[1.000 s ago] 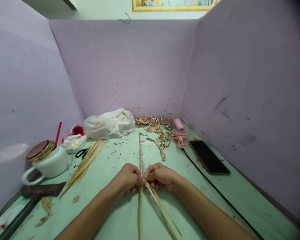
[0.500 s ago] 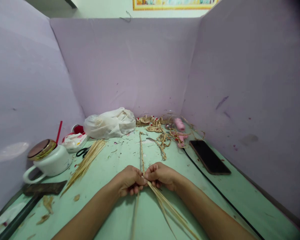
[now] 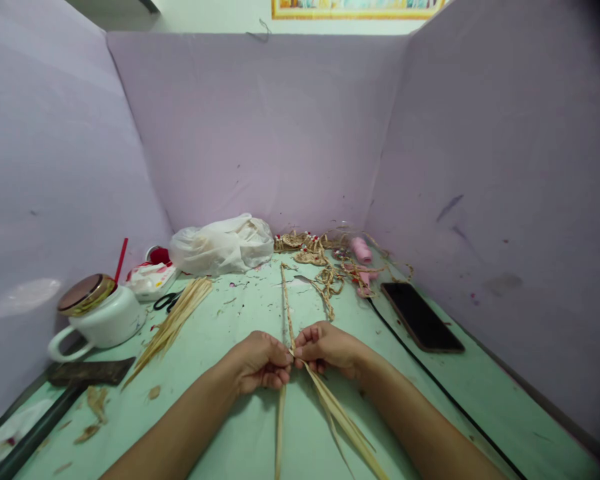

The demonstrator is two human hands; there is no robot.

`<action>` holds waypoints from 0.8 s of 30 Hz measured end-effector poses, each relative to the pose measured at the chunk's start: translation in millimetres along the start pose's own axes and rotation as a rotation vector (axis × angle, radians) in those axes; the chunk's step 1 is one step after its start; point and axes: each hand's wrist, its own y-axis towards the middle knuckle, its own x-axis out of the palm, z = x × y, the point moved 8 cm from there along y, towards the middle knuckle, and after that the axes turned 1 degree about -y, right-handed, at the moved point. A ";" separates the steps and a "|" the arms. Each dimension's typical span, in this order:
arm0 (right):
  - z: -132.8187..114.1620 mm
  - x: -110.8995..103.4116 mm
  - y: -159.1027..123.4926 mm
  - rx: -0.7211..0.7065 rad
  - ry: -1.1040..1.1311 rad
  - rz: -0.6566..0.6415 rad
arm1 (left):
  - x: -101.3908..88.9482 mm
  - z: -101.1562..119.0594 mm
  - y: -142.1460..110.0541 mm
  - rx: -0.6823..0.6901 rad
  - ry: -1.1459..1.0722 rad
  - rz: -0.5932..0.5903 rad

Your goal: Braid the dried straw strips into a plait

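Where the fingertips of both hands met, one straw braid (image 3: pixel 285 300) had its near end; the plaited length lay straight ahead on the green tabletop (image 3: pixel 240 440), its long axis running away from the body. Left hand (image 3: pixel 263 363): fingers curled, thumb and forefinger pinched together on the straw at that end. Right hand (image 3: pixel 327 348): likewise curled, pinched on the same spot from the opposite side; neither hand was clearly nearer, the braid's end lying between them. Loose ends, two sets: a single strand (image 3: pixel 280 430) trailing toward the body below the left hand, and several strips (image 3: pixel 347 423) slanting toward the near right from the right hand. Left, well apart: a straw bundle (image 3: pixel 177 323), scissors (image 3: pixel 168 301) beside it, a white mug (image 3: pixel 113 320), a hammer (image 3: pixel 93 372). Right: a phone (image 3: pixel 423 317), a black cable (image 3: pixel 443 388).
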 end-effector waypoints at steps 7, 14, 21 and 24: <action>-4.8 1.6 -2.1 -0.048 -0.094 -0.028 | 3.6 7.1 -6.2 0.083 0.098 0.059; -8.2 1.5 -2.4 -0.075 -0.129 0.010 | 3.7 8.0 -7.6 0.097 0.187 0.117; -7.3 -2.8 -4.4 -0.057 -0.209 0.061 | -0.4 15.7 -10.9 0.197 0.239 0.202; -8.5 -10.7 -6.6 -0.055 -0.313 0.130 | -0.3 18.6 -13.3 0.185 0.262 0.234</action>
